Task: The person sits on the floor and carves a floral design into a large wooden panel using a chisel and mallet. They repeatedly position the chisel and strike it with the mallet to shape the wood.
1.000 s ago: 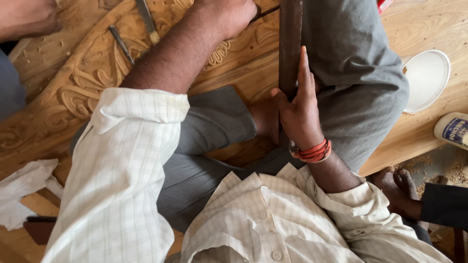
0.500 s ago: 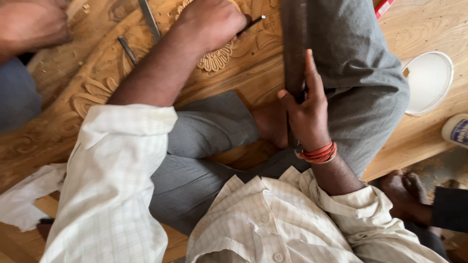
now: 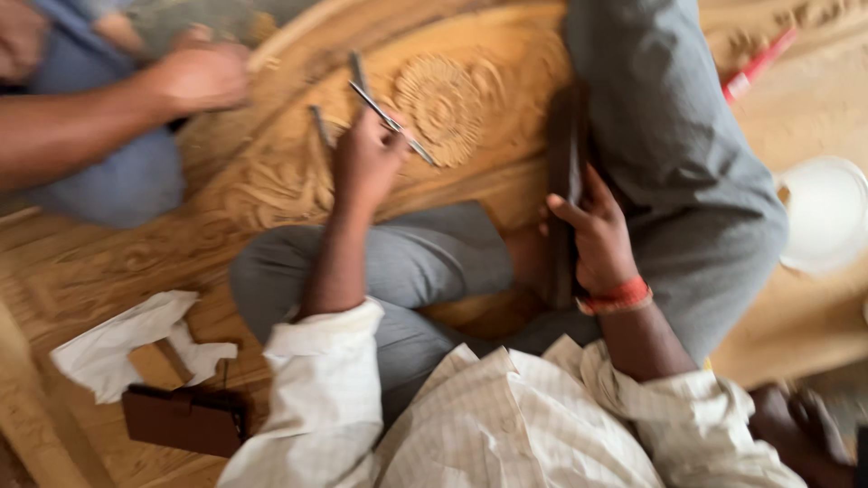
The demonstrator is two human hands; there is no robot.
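Steel chisel (image 3: 391, 122) slants across the closed left hand (image 3: 366, 163) — carved rosette (image 3: 443, 108) just beyond — while the right hand (image 3: 592, 239) grips an upright dark mallet (image 3: 565, 172).

The left hand (image 3: 366, 163) grips a thin metal chisel (image 3: 391, 122) over a carved wooden panel (image 3: 271, 181), just left of a round flower carving (image 3: 449, 108). The right hand (image 3: 592, 235) is wrapped around a dark wooden mallet (image 3: 565, 172) standing beside the grey-trousered knee. Far left, another person's hand (image 3: 199, 77) rests on the panel. A white cloth (image 3: 117, 348) and a brown wallet (image 3: 185, 420) lie near left; a white bowl (image 3: 827, 212) sits at right.
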